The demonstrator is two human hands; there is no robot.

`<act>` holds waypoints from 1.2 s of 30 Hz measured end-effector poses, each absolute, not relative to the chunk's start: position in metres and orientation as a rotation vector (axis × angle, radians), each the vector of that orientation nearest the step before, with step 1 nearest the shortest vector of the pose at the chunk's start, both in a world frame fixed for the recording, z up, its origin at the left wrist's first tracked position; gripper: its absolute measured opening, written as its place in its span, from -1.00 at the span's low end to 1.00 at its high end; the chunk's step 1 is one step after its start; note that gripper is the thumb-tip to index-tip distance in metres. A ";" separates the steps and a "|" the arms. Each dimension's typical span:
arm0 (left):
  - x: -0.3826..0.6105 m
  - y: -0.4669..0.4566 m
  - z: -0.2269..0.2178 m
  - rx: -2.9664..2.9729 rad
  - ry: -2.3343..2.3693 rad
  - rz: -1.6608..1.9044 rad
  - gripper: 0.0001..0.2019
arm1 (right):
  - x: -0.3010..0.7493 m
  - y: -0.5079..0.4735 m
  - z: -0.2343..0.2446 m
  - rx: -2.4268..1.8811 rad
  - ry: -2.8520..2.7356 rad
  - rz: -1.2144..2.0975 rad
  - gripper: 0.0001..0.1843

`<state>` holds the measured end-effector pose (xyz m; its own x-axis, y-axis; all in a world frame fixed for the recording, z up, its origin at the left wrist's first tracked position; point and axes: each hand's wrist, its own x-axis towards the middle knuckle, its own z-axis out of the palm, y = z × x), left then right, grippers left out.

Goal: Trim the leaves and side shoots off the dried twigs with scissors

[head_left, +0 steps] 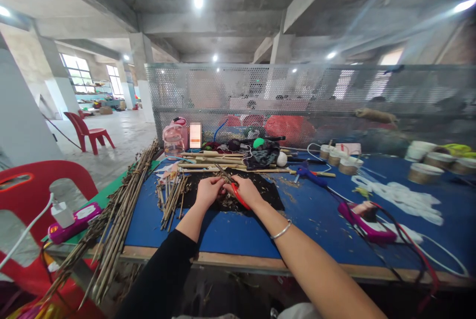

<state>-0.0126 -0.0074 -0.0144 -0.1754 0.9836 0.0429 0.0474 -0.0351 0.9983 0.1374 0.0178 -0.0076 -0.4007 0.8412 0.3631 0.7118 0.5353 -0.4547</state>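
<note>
My right hand (248,191) is closed round red-handled scissors (236,193) whose blades point up and left. My left hand (208,190) is curled shut just left of them, pinching a thin stick (222,171) that runs to the blades. Both hands hover over a black mat (271,193) strewn with brown trimmings on the blue table (230,234). A silver bracelet (280,230) circles my right wrist. A black sleeve covers my left forearm.
A long bundle of sticks (122,205) lies along the table's left edge, shorter ones (171,199) beside the mat. Purple tools (366,222) with cables, white pieces (401,197) and small tubs (422,172) are at right. Red chairs (40,190) stand at left; a mesh screen (297,95) backs the table.
</note>
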 end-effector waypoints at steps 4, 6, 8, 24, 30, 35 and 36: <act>-0.014 -0.004 -0.019 1.182 1.349 1.387 -0.75 | 0.137 0.017 -0.008 -1.280 -2.235 0.279 -0.58; -0.015 -0.003 -0.020 1.212 1.359 1.398 -0.74 | 0.136 0.016 -0.007 -1.305 -2.245 0.235 -0.55; -0.015 -0.004 -0.020 1.261 1.372 1.395 -0.75 | 0.135 0.014 -0.007 -1.297 -2.264 0.201 -0.52; -0.010 -0.001 -0.020 1.177 1.216 1.396 -0.78 | 0.135 0.015 -0.010 -1.282 -2.218 0.263 -0.61; -0.011 -0.003 -0.017 1.107 1.229 1.424 -0.78 | 0.133 0.012 -0.005 -1.336 -2.237 0.202 -0.60; -0.010 -0.005 -0.014 1.131 1.148 1.427 -0.82 | 0.129 0.008 -0.005 -1.206 -2.258 0.150 -0.53; -0.009 -0.005 -0.014 1.138 1.129 1.435 -0.82 | 0.128 0.009 -0.006 -1.186 -2.248 0.146 -0.53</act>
<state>-0.0095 -0.0045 -0.0138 -0.1153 0.9875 0.1078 -0.1278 -0.1224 0.9842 0.1280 0.0085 -0.0059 -0.4311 0.7839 0.4468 0.7195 0.5974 -0.3540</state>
